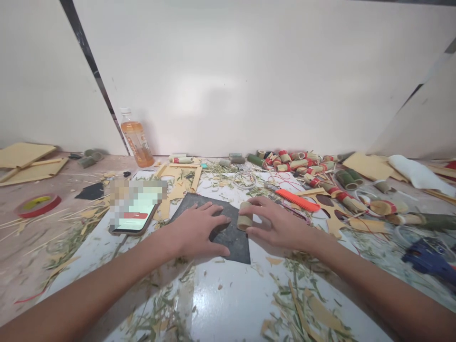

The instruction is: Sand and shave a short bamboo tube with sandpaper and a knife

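My left hand (197, 230) lies flat, fingers stretched out, on a dark sheet of sandpaper (228, 235) in the middle of the table. My right hand (276, 225) grips a short tan bamboo ring (245, 219) between thumb and fingers and holds it upright against the sheet's right part. The two hands are close together, the ring between them.
A phone (135, 213) lies left of the sheet. An orange drink bottle (137, 142) stands at the back wall. Several bamboo pieces wound with red thread (306, 164), an orange comb (297, 200), a blue glue gun (427, 259), a red tape roll (38, 204) and shavings litter the table.
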A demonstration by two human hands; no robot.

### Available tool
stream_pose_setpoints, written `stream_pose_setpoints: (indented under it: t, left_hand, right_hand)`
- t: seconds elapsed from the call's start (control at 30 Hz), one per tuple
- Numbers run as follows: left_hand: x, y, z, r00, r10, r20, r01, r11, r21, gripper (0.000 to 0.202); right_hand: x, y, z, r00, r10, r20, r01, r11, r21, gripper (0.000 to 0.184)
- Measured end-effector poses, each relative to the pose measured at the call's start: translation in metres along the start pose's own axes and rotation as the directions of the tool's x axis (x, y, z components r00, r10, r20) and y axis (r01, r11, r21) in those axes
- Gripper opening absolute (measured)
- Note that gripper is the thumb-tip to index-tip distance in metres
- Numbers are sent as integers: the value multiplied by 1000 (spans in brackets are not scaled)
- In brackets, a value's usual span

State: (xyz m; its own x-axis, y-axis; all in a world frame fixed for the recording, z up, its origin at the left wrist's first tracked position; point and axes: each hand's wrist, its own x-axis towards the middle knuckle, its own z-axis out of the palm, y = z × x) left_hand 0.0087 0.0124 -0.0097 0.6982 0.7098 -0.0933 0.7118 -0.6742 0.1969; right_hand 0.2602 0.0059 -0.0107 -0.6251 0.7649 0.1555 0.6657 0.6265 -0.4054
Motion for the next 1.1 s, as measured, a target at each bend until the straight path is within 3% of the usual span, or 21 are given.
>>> stream_pose_setpoints:
  t: [0.23, 0.4, 0.53, 0.63, 0.7, 0.73, 0.8, 1.0, 1.07, 1.1]
  left_hand:
    - [1, 0, 0, 1000, -10, 8, 10, 1000, -2, 72]
    - [1, 5, -5, 1000, -8, 20, 8, 1000, 2, 68]
    - [0, 6, -9, 999, -20, 39, 21, 1000, -20, 69]
    - [-1, 6, -8, 999, -3, 41, 4, 1000, -22, 70]
    - [-1, 5, -7, 999, -8, 36, 9, 1000, -22, 69]
    - [-1, 5, -7, 999, -15, 33, 16, 1000, -24, 69]
    - [-1, 4, -6, 999, -22, 28, 23, 999, -35, 69]
    - [-2, 12, -10, 997, 76, -21, -75, 997, 31, 63]
    - [-3, 18, -12, 991, 126, -34, -123, 990, 66, 53]
    - [-4, 20, -12, 989, 142, -37, -139, 988, 74, 48]
  right_hand:
    - [-2, -4, -4, 1000, 15, 5, -15, 1000, 24, 30]
    - [-8, -14, -8, 986, -80, 149, 63, 991, 117, 31]
    - [-8, -17, -9, 999, 30, 13, -30, 999, 41, 23]
    - [-7, -16, -6, 986, -45, 161, 28, 994, 105, 25]
    - [-4, -8, -5, 999, 46, -2, -46, 999, 3, 17]
    - [-1, -2, -5, 992, 58, -112, -62, 997, -37, 19]
    - [2, 10, -5, 975, 69, -212, -72, 997, -4, 28]
    - [-1, 15, -4, 957, 156, -246, -108, 975, 196, 41]
    - [-2, 9, 0, 946, 217, -241, -108, 911, 397, 42]
    - [-2, 6, 2, 942, 251, -220, -96, 834, 543, 41]
